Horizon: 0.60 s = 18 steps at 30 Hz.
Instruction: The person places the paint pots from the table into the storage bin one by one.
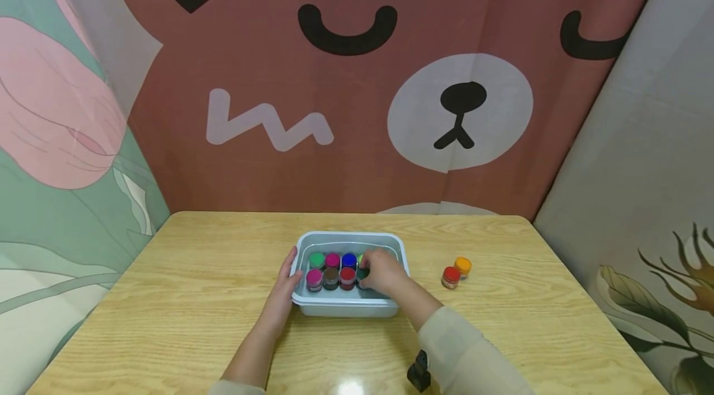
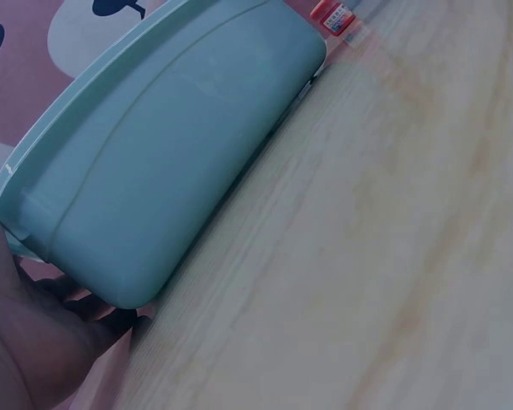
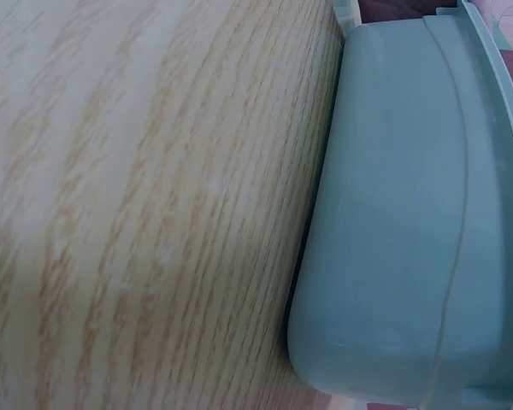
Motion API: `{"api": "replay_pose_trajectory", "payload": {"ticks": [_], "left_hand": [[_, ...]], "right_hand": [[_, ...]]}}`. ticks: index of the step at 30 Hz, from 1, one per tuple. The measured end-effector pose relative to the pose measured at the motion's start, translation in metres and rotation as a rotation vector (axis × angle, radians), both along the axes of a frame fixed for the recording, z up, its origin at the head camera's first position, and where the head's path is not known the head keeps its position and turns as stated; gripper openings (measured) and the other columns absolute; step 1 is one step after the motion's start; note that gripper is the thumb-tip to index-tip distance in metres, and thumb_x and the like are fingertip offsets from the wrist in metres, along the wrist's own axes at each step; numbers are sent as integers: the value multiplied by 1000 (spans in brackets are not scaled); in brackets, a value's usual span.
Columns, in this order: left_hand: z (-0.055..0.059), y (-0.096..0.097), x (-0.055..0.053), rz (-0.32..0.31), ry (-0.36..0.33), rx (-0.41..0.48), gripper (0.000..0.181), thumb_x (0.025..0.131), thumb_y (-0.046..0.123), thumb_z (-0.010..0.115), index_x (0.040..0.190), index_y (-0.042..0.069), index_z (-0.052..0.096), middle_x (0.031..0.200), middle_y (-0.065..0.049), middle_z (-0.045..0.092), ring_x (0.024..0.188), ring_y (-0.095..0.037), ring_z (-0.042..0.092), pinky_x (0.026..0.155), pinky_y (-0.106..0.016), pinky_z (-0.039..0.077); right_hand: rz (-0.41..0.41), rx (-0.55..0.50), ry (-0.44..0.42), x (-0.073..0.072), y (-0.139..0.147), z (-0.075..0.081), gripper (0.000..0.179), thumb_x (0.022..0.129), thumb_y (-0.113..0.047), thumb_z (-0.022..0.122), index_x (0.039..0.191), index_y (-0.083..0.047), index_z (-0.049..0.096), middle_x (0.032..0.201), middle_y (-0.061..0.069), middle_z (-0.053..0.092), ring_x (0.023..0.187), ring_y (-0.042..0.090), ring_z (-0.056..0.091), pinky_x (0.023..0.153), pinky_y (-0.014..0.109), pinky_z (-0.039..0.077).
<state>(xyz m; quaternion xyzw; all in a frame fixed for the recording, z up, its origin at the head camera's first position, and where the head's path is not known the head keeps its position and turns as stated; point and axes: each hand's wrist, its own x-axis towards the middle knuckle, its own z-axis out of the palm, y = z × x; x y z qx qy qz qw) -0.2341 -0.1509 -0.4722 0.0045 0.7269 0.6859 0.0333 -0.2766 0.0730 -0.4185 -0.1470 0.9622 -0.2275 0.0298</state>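
A light blue plastic box (image 1: 350, 308) stands on the table. My left hand (image 1: 286, 288) grips its left end, thumb over the rim and fingers along the outside. In the left wrist view that hand (image 2: 47, 333) lies at the corner of the box (image 2: 171, 145). Inside are two rows of small paint jars, among them a green jar (image 1: 317, 260), a blue jar (image 1: 349, 260), a brown jar (image 1: 331, 278) and a red jar (image 1: 348, 278). My right hand (image 1: 383, 272) reaches into the right part and pinches a dark green jar (image 1: 362, 282), mostly hidden by the fingers.
Right of the box, a red-lidded jar (image 1: 450, 278) and an orange-lidded jar (image 1: 462, 267) stand close together on the wooden table (image 1: 184, 296). A small black device (image 1: 419, 372) shows by the right sleeve. Behind the table hangs a bear-print curtain (image 1: 357, 184).
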Motion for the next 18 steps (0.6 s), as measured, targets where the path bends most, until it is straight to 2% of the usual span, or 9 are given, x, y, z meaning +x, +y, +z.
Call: {"api": "replay_pose_trajectory", "payload": {"ticks": [6,10,18], "left_hand": [[0,1,0,-1,5,-1,59,104,26,34,158,27,13,167,-10,4,153,-39,-3,118,-67,-1],[1,1,0,-1,3,-1,59,104,25,34,158,28,13,167,-10,4,153,-39,-3,118,-67,-1],[2,1,1,4,-10,-11,59,104,27,34,159,29,12,167,-10,3,152,-40,-3,117,-68,0]], "right_hand": [[-9,-5,-14,0,1,4,36,69,-13,86,97,-7,64,96,10,67,92,24,61,84,41,52],[-13,-24,-21,3,3,13,40,72,-15,84,105,-5,65,105,14,66,100,29,62,90,45,52],[-55,-111,-58,7,15,27,42,80,-20,80,117,-7,63,121,14,63,111,30,60,95,48,51]]}}
